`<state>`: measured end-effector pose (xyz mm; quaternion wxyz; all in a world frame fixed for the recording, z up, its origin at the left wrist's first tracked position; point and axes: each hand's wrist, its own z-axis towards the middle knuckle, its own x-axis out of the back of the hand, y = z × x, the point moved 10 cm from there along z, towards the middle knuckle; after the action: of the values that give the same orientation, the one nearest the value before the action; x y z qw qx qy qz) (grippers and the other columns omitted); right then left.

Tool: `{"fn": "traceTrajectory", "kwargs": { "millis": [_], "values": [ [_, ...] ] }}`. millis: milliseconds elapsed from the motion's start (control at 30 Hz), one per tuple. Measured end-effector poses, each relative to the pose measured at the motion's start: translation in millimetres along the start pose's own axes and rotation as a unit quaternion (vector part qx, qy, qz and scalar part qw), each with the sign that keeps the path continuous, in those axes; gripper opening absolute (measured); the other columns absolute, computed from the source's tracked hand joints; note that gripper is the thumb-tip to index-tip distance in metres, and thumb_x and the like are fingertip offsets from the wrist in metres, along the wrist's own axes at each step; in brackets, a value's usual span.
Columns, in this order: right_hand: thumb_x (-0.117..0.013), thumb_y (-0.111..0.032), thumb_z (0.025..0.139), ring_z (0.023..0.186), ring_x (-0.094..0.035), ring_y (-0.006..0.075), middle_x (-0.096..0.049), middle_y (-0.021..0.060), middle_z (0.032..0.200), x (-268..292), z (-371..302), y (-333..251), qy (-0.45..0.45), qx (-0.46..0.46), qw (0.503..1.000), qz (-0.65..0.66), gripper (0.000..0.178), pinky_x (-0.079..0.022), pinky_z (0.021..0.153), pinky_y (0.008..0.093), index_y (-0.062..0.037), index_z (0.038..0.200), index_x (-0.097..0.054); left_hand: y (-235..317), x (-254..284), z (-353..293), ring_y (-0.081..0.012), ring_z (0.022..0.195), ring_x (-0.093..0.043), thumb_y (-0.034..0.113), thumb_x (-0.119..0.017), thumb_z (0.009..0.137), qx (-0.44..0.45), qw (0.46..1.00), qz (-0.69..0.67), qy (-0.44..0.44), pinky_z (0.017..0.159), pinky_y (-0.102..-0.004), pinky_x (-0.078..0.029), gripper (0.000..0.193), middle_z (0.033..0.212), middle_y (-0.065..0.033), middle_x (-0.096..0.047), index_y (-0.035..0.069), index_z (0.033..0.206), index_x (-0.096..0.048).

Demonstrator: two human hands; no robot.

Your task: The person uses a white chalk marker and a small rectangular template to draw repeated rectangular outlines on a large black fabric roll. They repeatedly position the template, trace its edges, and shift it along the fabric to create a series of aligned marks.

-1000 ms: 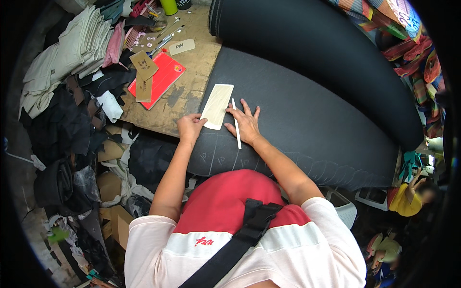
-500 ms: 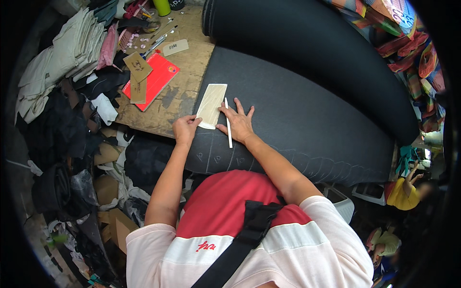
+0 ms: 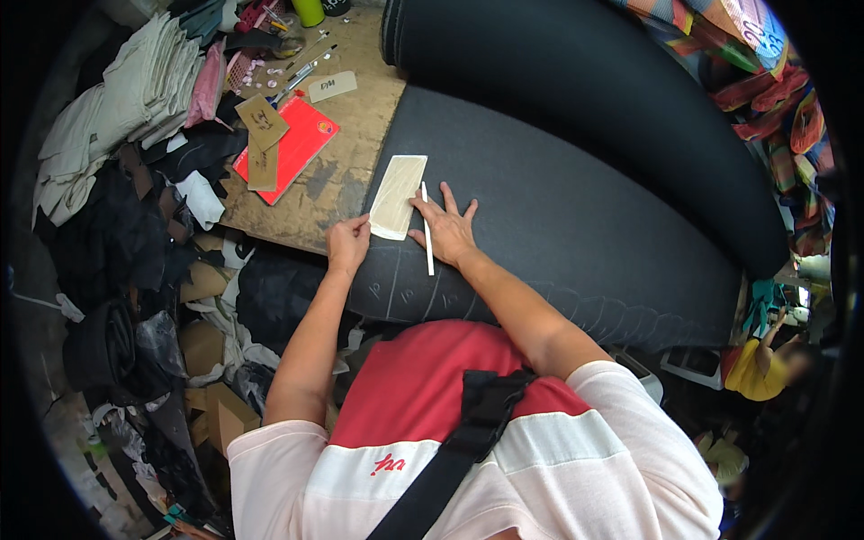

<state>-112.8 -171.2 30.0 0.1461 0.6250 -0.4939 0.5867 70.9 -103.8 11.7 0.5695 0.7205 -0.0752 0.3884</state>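
A pale tan, white-edged pattern piece [image 3: 399,193] lies flat on black sheet material [image 3: 531,225]. At its lower left corner is my left hand [image 3: 347,245], its thumb and fingertips closed together; whatever they pinch is too small to make out. My right hand [image 3: 450,234] rests on the black material with fingers spread, index fingertip and thumb at the pattern's right edge. A thin white marking stick [image 3: 428,252] is tucked between the right hand's fingers, pointing toward and away from me. Pale chalk lines and marks run along the near edge of the material.
Behind lies a thick black roll [image 3: 576,99]. On the wooden table [image 3: 360,108] at left are a red notebook [image 3: 301,148], brown card pieces [image 3: 262,121] and pens. Folded beige cloth [image 3: 135,85] and dark scraps heap at far left. A person in yellow [image 3: 756,371] is at right.
My left fingertips have drawn slightly left and up along the pattern's lower left corner. The right hand and white stick stay nearly in place. The view has shifted a little.
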Motion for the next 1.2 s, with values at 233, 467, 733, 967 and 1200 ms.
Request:
{"fn": "traceTrajectory", "kwargs": {
  "millis": [233, 467, 733, 967, 1200],
  "values": [
    [-0.062, -0.038, 0.085, 0.143, -0.007, 0.0314, -0.026, -0.0019, 0.151, -6, 1, -1, -0.057, 0.003, 0.998, -0.017, 0.066, -0.009, 0.100, 0.0769, -0.0278, 0.141, -0.029, 12, 0, -3, -0.0220, 0.061, -0.061, 0.011, -0.067, 0.078, -0.046, 0.998, 0.035, -0.034, 0.061, -0.0317, -0.049, 0.025, 0.072, -0.0164, -0.064, 0.001, 0.100, -0.070],
    [-0.059, -0.038, 0.086, 0.143, -0.005, 0.0329, -0.021, -0.0018, 0.153, -4, 1, -4, -0.082, 0.002, 0.997, -0.018, 0.069, -0.007, 0.098, 0.0788, -0.0276, 0.144, -0.024, 12, -2, -3, -0.0253, 0.068, -0.060, 0.007, -0.067, 0.077, -0.002, 0.998, 0.035, -0.057, 0.066, -0.0353, -0.049, 0.028, 0.081, -0.0157, -0.064, 0.001, 0.104, -0.068],
    [-0.060, -0.034, 0.085, 0.142, -0.009, 0.0338, -0.026, -0.0005, 0.151, -4, 4, -1, -0.051, 0.012, 0.998, -0.028, 0.067, -0.012, 0.097, 0.0782, -0.0239, 0.143, -0.027, 87, -61, -27, -0.0373, 0.118, -0.047, -0.001, -0.057, 0.079, -0.230, 0.969, 0.093, -0.013, 0.100, -0.0410, -0.039, 0.044, 0.127, -0.0215, -0.050, -0.002, 0.122, -0.053],
    [-0.062, -0.031, 0.083, 0.142, -0.009, 0.0328, -0.027, -0.0003, 0.151, -4, 3, 1, -0.046, 0.008, 0.999, 0.004, 0.065, -0.008, 0.098, 0.0780, -0.0239, 0.141, -0.032, 98, -73, -23, -0.0380, 0.121, -0.044, -0.001, -0.059, 0.074, -0.236, 0.944, 0.194, -0.123, 0.103, -0.0426, -0.035, 0.056, 0.129, -0.0248, -0.048, -0.008, 0.128, -0.044],
    [-0.063, -0.030, 0.084, 0.142, -0.012, 0.0318, -0.033, 0.0004, 0.148, -1, 2, 2, -0.015, 0.005, 0.999, 0.044, 0.064, -0.005, 0.100, 0.0764, -0.0234, 0.140, -0.033, 103, -84, 6, -0.0407, 0.103, -0.057, 0.007, -0.055, 0.080, -0.208, 0.813, 0.254, -0.481, 0.090, -0.0447, -0.045, 0.052, 0.107, -0.0293, -0.059, -0.007, 0.129, -0.041]
  ]
}}
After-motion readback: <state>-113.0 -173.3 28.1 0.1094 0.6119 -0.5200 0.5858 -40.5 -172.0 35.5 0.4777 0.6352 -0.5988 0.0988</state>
